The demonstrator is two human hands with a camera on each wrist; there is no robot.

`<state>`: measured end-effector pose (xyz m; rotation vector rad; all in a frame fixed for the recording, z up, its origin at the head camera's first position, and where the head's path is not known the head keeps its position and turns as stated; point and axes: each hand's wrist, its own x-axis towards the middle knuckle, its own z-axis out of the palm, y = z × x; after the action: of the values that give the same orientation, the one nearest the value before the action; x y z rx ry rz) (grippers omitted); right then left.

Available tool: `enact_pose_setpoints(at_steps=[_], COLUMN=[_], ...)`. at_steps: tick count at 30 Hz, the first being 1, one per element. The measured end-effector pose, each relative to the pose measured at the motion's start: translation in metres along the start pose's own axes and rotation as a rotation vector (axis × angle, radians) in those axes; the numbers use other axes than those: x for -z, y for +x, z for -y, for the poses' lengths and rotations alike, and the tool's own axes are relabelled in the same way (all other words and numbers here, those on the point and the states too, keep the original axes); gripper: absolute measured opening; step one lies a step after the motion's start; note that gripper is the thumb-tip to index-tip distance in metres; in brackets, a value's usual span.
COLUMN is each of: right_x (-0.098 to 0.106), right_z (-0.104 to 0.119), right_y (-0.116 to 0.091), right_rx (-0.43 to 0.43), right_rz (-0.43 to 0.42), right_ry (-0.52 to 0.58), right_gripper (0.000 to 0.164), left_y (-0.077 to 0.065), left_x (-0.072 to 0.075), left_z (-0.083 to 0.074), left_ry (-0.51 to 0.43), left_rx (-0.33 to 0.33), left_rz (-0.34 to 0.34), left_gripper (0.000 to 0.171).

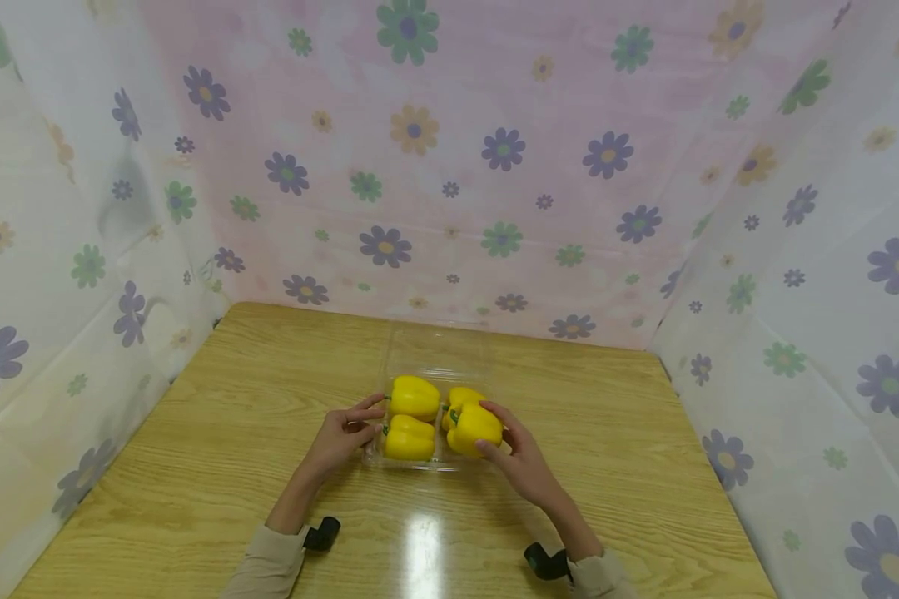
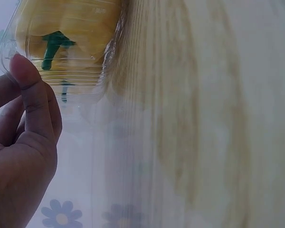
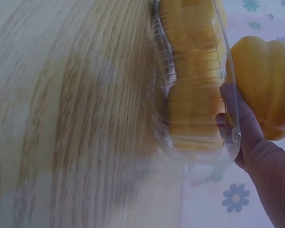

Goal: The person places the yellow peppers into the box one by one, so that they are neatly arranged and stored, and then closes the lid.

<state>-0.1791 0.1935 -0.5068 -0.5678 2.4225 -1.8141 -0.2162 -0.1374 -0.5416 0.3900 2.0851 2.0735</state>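
Observation:
A clear plastic clamshell container [image 1: 449, 467] lies on the table, its lid folded back away from me. Two yellow bell peppers sit in its left half, one farther back [image 1: 414, 397] and one nearer [image 1: 409, 438]. Another yellow pepper [image 1: 464, 395] shows at the back right, partly hidden. With my right hand [image 1: 526, 467] I hold a yellow bell pepper [image 1: 475, 431] above the container's right half, and the right wrist view has this pepper [image 3: 257, 76] over the rim. My left hand [image 1: 335, 441] pinches the left edge of the container; the left wrist view shows the thumb on its rim [image 2: 14, 59].
The wood-grain table [image 1: 614, 433] extends on both sides of the container. Flower-patterned cloth [image 1: 449, 166] hangs at the back and both sides. Black wrist mounts [image 1: 322, 534] are strapped at both sleeves.

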Motion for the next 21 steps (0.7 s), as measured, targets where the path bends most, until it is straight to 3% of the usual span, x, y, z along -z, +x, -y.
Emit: enact_pose_setpoints(at_steps=[8,21], right_x=[-0.0053,-0.0059], right_z=[0.0020,0.0096], right_y=[0.0060,0.0088], right_rx=[-0.041,-0.117], right_rz=[0.007,0.058], right_ry=[-0.126,-0.184], right_gripper=[0.053,0.055], left_y=[-0.0011,-0.0015], left_x=[0.0011,0.0006], left_z=[0.0005,-0.0007], left_ry=[-0.021,-0.008], left_rx=[0.001,-0.016], left_rz=[0.000,0.011], left_gripper=[0.034,0.035])
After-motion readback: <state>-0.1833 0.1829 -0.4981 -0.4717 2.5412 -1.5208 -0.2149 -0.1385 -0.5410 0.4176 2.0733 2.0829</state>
